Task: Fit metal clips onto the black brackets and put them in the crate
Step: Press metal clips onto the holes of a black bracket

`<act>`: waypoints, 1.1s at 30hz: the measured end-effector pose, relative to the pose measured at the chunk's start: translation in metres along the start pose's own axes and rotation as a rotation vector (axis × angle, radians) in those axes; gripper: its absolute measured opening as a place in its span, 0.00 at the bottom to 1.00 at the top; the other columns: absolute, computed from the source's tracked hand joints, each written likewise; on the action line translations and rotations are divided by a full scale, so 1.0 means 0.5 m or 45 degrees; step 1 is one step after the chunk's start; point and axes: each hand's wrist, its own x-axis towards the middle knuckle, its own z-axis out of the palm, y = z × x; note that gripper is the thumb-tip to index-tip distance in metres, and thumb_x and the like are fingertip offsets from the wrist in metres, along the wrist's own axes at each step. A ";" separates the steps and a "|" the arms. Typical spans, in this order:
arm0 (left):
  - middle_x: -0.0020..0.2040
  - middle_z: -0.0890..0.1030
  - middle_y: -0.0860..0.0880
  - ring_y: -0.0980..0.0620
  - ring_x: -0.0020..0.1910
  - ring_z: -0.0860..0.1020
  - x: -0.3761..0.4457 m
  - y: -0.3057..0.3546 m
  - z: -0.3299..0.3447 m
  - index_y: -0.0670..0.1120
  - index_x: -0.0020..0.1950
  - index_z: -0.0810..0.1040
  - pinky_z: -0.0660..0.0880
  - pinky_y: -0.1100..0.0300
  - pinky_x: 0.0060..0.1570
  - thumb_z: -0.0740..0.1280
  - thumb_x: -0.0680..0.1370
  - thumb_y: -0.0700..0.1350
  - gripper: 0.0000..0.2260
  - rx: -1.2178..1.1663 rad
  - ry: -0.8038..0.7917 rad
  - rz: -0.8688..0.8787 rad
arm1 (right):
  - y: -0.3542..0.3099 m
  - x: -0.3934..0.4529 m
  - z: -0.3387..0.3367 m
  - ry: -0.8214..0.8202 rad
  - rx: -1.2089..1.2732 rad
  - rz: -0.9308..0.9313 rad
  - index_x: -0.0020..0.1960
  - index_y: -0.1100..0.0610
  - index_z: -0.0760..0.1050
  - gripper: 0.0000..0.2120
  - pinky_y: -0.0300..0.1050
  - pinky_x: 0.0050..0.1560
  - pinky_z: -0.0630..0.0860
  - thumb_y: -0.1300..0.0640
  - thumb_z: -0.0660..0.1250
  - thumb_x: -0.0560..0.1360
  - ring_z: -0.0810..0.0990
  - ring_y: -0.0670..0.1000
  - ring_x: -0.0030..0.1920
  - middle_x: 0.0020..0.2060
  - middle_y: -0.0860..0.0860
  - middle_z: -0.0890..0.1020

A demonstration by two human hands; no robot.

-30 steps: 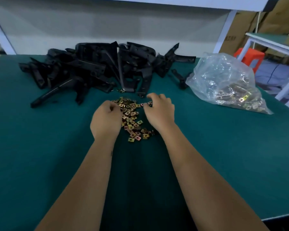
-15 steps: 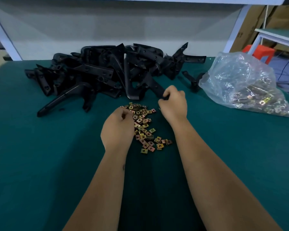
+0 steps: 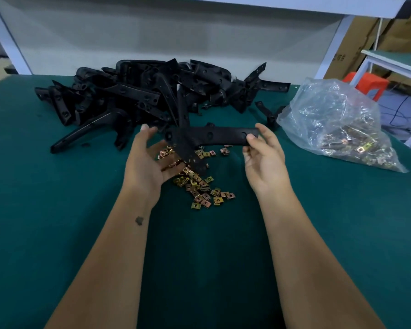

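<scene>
From the head view, the right hand (image 3: 263, 160) pinches the 3 o'clock end of a black bracket (image 3: 209, 135) between thumb and fingers (image 3: 262, 129). The bracket's long axis runs 9 to 3 o'clock above the loose metal clips (image 3: 201, 186) on the green tabletop (image 3: 57, 210). The left hand (image 3: 150, 162) is released, palm up, under its other end. The bracket pile (image 3: 133, 96) lies toward 11 o'clock.

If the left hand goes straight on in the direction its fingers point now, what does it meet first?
Most likely the held black bracket, which the right hand pinches at its far end. The open left hand has its fingers close beside the bracket's near end. Beyond lies the pile of black brackets. Depth is uncertain.
</scene>
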 end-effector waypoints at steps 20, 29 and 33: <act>0.48 0.86 0.47 0.56 0.45 0.84 0.011 0.025 -0.042 0.42 0.48 0.85 0.79 0.68 0.42 0.62 0.78 0.35 0.11 -0.514 -0.188 0.118 | 0.046 0.004 0.004 -0.445 -2.057 -0.356 0.77 0.43 0.62 0.24 0.49 0.75 0.41 0.54 0.59 0.82 0.46 0.45 0.78 0.79 0.44 0.54; 0.47 0.85 0.46 0.50 0.46 0.85 0.006 -0.008 -0.012 0.43 0.51 0.77 0.82 0.58 0.47 0.60 0.79 0.32 0.10 -0.817 -0.159 -0.009 | 0.053 0.000 0.007 -0.332 -2.225 -0.489 0.55 0.51 0.81 0.07 0.44 0.62 0.52 0.54 0.66 0.79 0.61 0.51 0.72 0.62 0.47 0.76; 0.45 0.85 0.45 0.46 0.42 0.85 0.001 -0.020 -0.005 0.45 0.51 0.75 0.82 0.45 0.49 0.59 0.81 0.33 0.09 -0.748 -0.185 -0.095 | 0.045 -0.012 0.017 -0.213 -1.997 -0.490 0.47 0.50 0.79 0.02 0.41 0.57 0.62 0.56 0.69 0.77 0.73 0.49 0.58 0.46 0.41 0.78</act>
